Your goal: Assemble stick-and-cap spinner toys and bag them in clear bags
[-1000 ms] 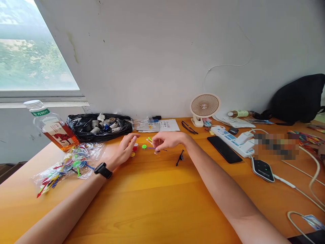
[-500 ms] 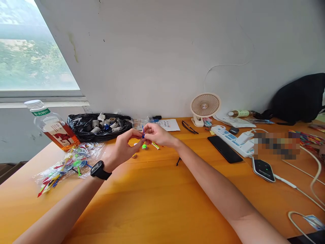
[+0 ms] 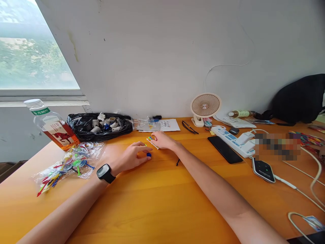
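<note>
My left hand [image 3: 132,156], with a black watch [image 3: 106,173] on its wrist, is low over the table. Its thumb and forefinger pinch a small blue round piece [image 3: 149,154]; the other fingers are loosely bent. A bit of a yellow-green piece [image 3: 145,145] shows beside those fingers. My right hand [image 3: 161,140] reaches farther forward, with its fingers closed at the tip of a small blue stick, mostly hidden. Under it lies a thin white stick [image 3: 154,145]. A small black stick piece [image 3: 177,162] rests close to my right forearm.
Left on the table are a clear bag of colourful plastic parts [image 3: 66,166], a drink bottle [image 3: 54,127] and a black plastic bag [image 3: 81,127]. Along the wall stand papers [image 3: 170,125] and a fan [image 3: 205,105]. A power strip [image 3: 225,137] and a black slab [image 3: 224,149] lie right.
My hands, together in the air around the blue piece before, have come apart and down to the table. The blue round piece went with my left hand; my right hand moved to the thin sticks.
</note>
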Tool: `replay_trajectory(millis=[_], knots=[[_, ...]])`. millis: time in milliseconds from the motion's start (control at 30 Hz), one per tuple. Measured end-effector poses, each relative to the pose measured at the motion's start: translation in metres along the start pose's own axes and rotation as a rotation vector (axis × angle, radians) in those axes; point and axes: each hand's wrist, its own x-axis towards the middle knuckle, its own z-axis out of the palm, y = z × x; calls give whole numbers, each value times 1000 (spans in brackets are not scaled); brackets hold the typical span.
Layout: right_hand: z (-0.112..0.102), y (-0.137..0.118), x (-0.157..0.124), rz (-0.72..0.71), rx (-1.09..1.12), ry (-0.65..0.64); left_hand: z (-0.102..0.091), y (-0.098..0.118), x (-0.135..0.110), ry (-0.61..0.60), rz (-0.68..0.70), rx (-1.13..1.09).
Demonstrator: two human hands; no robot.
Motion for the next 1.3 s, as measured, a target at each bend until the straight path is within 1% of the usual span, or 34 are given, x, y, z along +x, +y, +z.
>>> replay_trajectory(millis=[67,133,200,267,333,500,667,767,833,933,1000,1067,1100,1133,1200,1267,1300], knots=[[-1,-1,-1,-45,-10,88,-3,-4,0,-18,50,70],[-5,-3,-1,-115,-35,259,-9,-9,1,-4,85,135],[-9,-3,0,-167,-53,435,-13,-14,1,18,86,170],[-14,-1,2,-185,-35,537,-15,-17,1,16,75,172],[-17,1,5,-190,14,570,-15,-18,0,-12,73,150],[-20,3,10,-176,118,531,-12,-15,-1,-110,70,151],[-25,-3,8,-175,123,463,-7,-23,-2,-69,16,207],[-33,-8,2,-212,166,463,-4,-27,-3,-52,1,210],[-42,-9,-2,-226,173,517,-3,-27,-3,-51,-16,211],[-57,-6,-10,-187,108,656,-3,-26,-3,-34,-37,189],[-65,-1,-15,-116,43,754,-4,-26,-3,-11,-49,141],[-74,4,-21,-8,-12,845,-5,-27,-3,25,-76,67],[-78,6,-25,42,-32,848,-6,-28,-3,52,-105,24],[-83,9,-29,77,-47,812,-6,-30,-3,85,-144,-24],[-94,14,-36,85,-53,642,-8,-34,-2,159,-238,-137],[-104,20,-44,13,-35,333,-10,-38,-2,226,-331,-255],[-108,24,-46,-36,-27,105,-11,-40,-2,248,-363,-303]])
